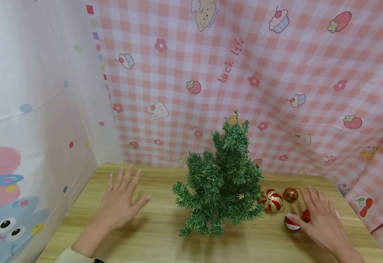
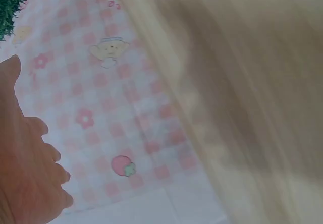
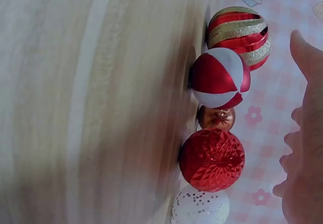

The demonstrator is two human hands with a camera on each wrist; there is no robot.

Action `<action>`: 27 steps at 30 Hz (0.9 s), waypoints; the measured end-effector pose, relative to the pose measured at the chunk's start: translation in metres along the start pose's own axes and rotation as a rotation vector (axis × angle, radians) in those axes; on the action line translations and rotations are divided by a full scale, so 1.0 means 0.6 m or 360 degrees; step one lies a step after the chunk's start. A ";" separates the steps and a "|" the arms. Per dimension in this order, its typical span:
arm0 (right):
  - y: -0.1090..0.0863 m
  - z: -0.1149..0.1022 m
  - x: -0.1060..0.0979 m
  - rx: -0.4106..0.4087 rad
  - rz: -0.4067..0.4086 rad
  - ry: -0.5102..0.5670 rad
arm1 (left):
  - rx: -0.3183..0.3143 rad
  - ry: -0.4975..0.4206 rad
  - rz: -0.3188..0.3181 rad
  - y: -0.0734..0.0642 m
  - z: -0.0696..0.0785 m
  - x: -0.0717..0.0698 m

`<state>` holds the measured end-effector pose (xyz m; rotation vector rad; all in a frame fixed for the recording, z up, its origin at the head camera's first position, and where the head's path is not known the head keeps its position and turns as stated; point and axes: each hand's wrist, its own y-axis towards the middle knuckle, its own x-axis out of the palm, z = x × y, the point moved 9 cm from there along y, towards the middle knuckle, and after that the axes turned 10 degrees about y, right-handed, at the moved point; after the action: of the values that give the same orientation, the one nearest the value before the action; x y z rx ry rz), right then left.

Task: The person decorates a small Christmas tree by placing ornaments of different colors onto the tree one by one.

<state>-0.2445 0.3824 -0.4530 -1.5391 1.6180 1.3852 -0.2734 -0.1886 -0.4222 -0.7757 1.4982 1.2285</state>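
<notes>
A small green artificial Christmas tree (image 1: 222, 179) stands upright at the middle of the wooden table. To its left my left hand (image 1: 120, 202) hovers palm down over the tabletop, fingers spread and holding nothing. On the other side, my right hand (image 1: 322, 221) is spread above several Christmas balls, also holding nothing. These are a red-and-gold striped ball (image 3: 237, 32), a red-and-white ball (image 3: 219, 77), a copper ball (image 3: 217, 117), a faceted red ball (image 3: 212, 158) and a white ball with glitter dots (image 3: 199, 206). In the head view this hand partly covers the red ball and mostly hides the white one.
The wooden table (image 1: 152, 233) has rounded back corners. A pink checked cloth (image 1: 178, 73) hangs behind it, and a white printed curtain (image 1: 46, 91) runs along the left side. More patterned cloth hangs to the right.
</notes>
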 end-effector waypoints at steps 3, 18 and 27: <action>0.002 -0.007 -0.003 -0.0021 0.0027 0.0002 | 0.0026 0.0020 0.0041 0.004 0.010 -0.011; 0.022 -0.050 -0.011 -0.0118 0.0077 0.0089 | 0.0162 0.0048 0.0201 0.017 0.071 -0.079; 0.041 -0.081 0.002 -0.0147 0.0048 0.0099 | 0.0242 -0.0011 0.0319 0.022 0.098 -0.108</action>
<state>-0.2547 0.3342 -0.4291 -1.6320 1.6410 1.4599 -0.2490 -0.1362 -0.3551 -0.5300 1.6738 1.2443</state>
